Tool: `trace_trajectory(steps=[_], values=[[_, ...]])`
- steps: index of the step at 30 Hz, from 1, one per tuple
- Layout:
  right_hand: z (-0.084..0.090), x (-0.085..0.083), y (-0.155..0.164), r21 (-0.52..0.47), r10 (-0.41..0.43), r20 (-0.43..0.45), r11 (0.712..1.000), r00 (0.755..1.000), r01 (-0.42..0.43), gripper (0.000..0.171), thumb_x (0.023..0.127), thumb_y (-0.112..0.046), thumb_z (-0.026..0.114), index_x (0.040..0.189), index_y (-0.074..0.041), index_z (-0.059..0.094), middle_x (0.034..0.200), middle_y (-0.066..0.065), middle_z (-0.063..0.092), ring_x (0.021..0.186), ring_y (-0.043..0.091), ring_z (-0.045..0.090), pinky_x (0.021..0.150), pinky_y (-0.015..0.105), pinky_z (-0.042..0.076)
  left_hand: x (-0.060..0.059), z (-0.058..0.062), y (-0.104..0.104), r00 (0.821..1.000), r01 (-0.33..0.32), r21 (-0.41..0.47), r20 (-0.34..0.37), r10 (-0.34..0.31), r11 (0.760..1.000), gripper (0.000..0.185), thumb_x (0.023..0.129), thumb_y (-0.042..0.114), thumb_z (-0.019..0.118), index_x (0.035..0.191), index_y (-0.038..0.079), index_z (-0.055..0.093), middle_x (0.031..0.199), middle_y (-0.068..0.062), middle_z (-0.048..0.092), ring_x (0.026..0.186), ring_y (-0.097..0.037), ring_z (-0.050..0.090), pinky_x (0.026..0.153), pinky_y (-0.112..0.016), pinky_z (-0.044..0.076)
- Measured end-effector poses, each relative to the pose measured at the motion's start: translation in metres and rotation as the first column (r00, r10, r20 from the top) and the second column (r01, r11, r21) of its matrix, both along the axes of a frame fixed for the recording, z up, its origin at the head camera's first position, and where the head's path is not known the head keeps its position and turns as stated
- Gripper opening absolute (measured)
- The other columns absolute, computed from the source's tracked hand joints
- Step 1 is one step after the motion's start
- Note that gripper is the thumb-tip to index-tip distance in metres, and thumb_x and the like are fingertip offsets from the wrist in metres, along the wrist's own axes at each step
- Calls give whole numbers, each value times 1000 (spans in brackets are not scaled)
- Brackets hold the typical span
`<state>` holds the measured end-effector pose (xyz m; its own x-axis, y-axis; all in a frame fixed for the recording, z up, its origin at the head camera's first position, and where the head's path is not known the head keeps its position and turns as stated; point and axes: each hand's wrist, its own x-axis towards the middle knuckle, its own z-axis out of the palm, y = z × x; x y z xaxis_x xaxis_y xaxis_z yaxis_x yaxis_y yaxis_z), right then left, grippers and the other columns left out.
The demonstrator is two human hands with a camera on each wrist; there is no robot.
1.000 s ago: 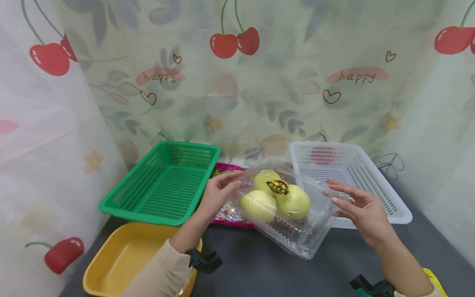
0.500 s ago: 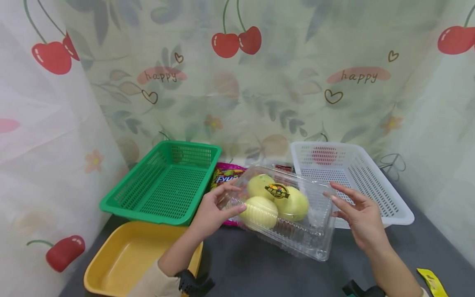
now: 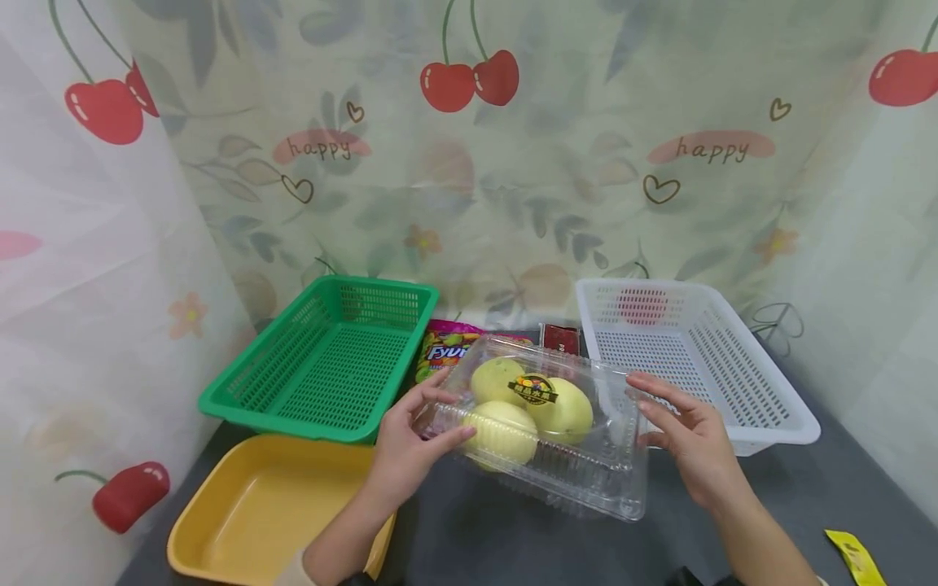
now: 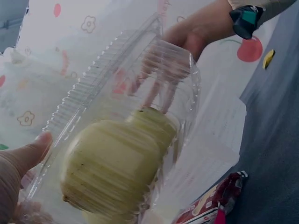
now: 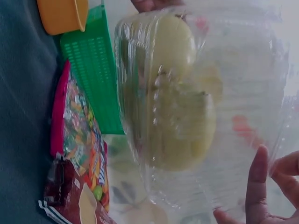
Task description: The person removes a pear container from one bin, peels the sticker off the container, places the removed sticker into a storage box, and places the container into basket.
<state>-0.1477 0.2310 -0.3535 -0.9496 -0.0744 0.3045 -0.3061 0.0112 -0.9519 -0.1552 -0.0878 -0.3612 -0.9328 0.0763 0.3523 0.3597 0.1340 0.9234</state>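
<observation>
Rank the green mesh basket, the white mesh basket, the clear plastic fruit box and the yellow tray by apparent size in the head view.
1. White mesh basket and green mesh basket: look alike, no ranking.
2. Clear plastic fruit box: held nearer the camera, so unsure.
3. Yellow tray: partly cut off by the frame edge and a forearm, so unsure.

A clear plastic clamshell box (image 3: 542,431) with ribbed walls sits lid shut, tilted slightly, over the dark tabletop between the two baskets. Inside lie three yellow-green round fruits (image 3: 523,407) packed together at its left end, and a dark oval sticker (image 3: 532,389) is on the lid above them.
</observation>
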Motion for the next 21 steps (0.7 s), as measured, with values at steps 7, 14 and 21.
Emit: trace_trajectory(steps=[7, 14, 21], values=[[0, 15, -12, 87, 78, -14, 993, 997, -76, 34, 91, 1, 53, 124, -1, 57, 149, -8, 30, 124, -5, 39, 66, 20, 51, 7, -7, 3, 995, -60, 68, -73, 65, 996, 31, 70, 6, 79, 96, 7, 62, 142, -7, 45, 133, -23, 42, 93, -30, 49], [-2, 28, -22, 90, 135, -98, 988, 986, -127, 35, 87, 9, 55, 121, 5, 57, 152, -3, 28, 128, -1, 38, 67, 26, 54, 12, -13, 4, 976, -130, 89, -162, 144, 987, 32, 69, 6, 80, 95, 6, 61, 141, -9, 45, 133, -27, 41, 100, -18, 39], [-13, 38, -30, 71, 129, -149, 990, 980, -119, 37, 81, 15, 59, 117, 7, 59, 155, -2, 23, 134, -8, 27, 72, 24, 54, 20, -21, 6, 966, -173, 85, -177, 186, 981, 33, 69, 6, 80, 95, 3, 61, 141, -9, 46, 132, -30, 41, 100, -14, 37]])
